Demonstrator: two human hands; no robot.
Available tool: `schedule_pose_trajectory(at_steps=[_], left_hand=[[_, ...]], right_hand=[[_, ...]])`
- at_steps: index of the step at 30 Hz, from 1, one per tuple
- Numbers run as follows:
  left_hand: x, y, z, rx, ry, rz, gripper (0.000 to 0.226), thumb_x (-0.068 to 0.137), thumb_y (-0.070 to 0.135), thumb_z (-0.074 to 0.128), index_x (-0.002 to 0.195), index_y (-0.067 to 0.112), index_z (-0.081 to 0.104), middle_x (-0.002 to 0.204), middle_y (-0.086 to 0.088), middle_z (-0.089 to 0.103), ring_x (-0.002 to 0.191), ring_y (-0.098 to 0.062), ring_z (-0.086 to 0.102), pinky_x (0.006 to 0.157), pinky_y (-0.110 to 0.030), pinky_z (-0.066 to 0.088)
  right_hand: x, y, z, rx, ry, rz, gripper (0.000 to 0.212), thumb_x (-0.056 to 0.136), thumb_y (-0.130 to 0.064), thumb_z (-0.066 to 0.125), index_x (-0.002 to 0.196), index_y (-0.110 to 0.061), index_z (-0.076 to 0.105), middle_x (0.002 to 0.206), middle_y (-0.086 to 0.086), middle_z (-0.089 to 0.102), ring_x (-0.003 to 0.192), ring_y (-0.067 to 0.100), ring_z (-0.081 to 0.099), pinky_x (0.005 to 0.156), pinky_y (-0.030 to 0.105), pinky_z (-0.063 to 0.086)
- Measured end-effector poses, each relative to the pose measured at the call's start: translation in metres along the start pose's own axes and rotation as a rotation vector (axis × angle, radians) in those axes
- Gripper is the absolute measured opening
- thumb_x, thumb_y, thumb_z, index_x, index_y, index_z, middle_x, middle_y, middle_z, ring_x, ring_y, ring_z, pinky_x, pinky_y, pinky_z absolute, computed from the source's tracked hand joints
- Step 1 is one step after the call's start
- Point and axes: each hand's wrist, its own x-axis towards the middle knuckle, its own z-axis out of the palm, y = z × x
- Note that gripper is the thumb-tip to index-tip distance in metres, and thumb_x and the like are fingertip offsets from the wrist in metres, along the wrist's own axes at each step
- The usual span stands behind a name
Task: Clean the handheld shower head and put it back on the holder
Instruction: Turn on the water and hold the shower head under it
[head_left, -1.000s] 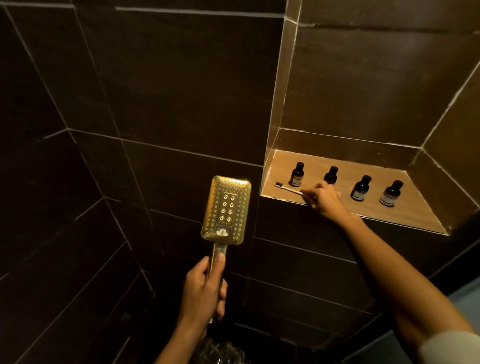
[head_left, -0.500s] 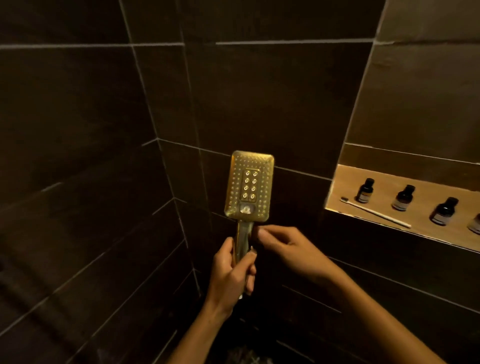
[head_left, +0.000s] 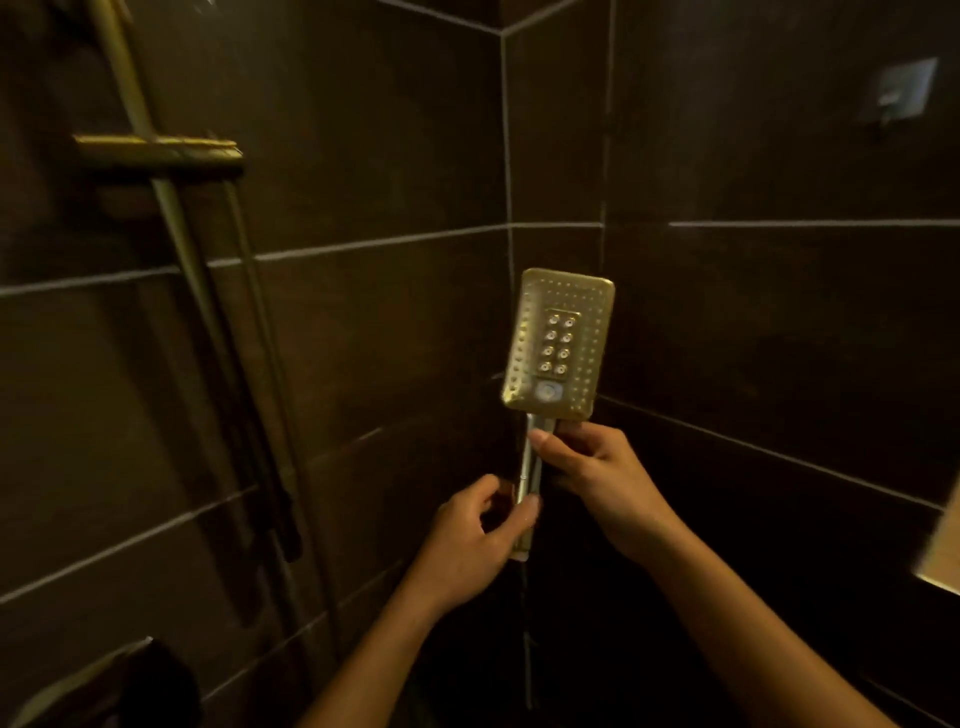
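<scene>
Head view, gold shower head (head_left: 558, 345) upright, no legible markings, right hand (head_left: 597, 467) gripping handle

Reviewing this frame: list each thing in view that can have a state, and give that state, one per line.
Shower head: off the holder, upright, nozzle face toward the camera.
Right hand: gripping the top of the handle, just below the head.
Left hand: fingers loose at the lower handle; grip unclear.
Riser rail: on the left wall, nothing hung on it.
Wall hook: bare.
</scene>
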Motion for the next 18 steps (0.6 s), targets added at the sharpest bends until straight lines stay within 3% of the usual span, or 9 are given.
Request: schedule_pose_trajectory(at_steps=[2,5,10,13,15,18], left_hand=[[0.013,0.006,-0.039,0.078,0.117,0.041,0.031,0.084,0.054,0.064,0.094,0.026,0.069,0.093,0.011,0.074,0.092,0.002,0.067,0.085,-0.022,0.052],[0.039,0.021,-0.107,0.174,0.365,0.105,0.052,0.074,0.063,0.062,0.109,0.024,0.067,0.104,0.008,0.073,0.102,-0.003,0.067,0.094,-0.029,0.052],[0.072,0.063,-0.207,0.203,0.613,0.178,0.058,0.092,0.032,0.065,0.144,0.024,0.042,0.147,0.002,0.048,0.136,-0.012,0.044,0.111,-0.036,0.039],[0.086,0.077,-0.234,0.237,0.696,0.199,0.066,0.094,0.029,0.063,0.151,0.020,0.032,0.151,0.001,0.045,0.138,-0.011,0.042,0.116,-0.041,0.036],[0.091,0.082,-0.235,0.302,0.792,0.242,0.063,0.094,0.026,0.063,0.149,0.017,0.036,0.147,-0.001,0.047,0.134,-0.013,0.047,0.113,-0.043,0.040],[0.092,0.087,-0.222,0.299,0.940,0.271,0.058,0.096,0.026,0.058,0.150,0.020,0.036,0.151,-0.001,0.038,0.137,-0.016,0.040,0.113,-0.034,0.037]], right_hand=[[0.020,-0.020,0.016,0.033,-0.036,-0.019,0.017,0.099,-0.016,0.063,0.109,-0.012,0.075,0.101,-0.003,0.080,0.096,0.007,0.074,0.076,0.023,0.058],[0.049,-0.054,0.040,0.066,-0.072,-0.073,0.015,0.100,-0.016,0.060,0.106,-0.016,0.074,0.096,-0.009,0.080,0.090,0.001,0.075,0.072,0.021,0.053],[0.086,-0.091,0.071,0.053,-0.155,-0.117,0.019,0.101,-0.020,0.058,0.112,-0.015,0.073,0.106,-0.001,0.080,0.099,0.011,0.075,0.080,0.031,0.053],[0.101,-0.100,0.090,0.019,-0.181,-0.134,0.020,0.101,-0.022,0.058,0.112,-0.017,0.074,0.107,-0.002,0.079,0.099,0.011,0.075,0.079,0.032,0.052],[0.110,-0.105,0.102,-0.015,-0.177,-0.146,0.019,0.101,-0.024,0.059,0.111,-0.019,0.074,0.105,-0.005,0.080,0.099,0.009,0.074,0.076,0.030,0.050],[0.119,-0.111,0.116,-0.051,-0.196,-0.154,0.019,0.100,-0.027,0.060,0.112,-0.023,0.074,0.107,-0.007,0.079,0.105,0.010,0.071,0.084,0.035,0.051]])
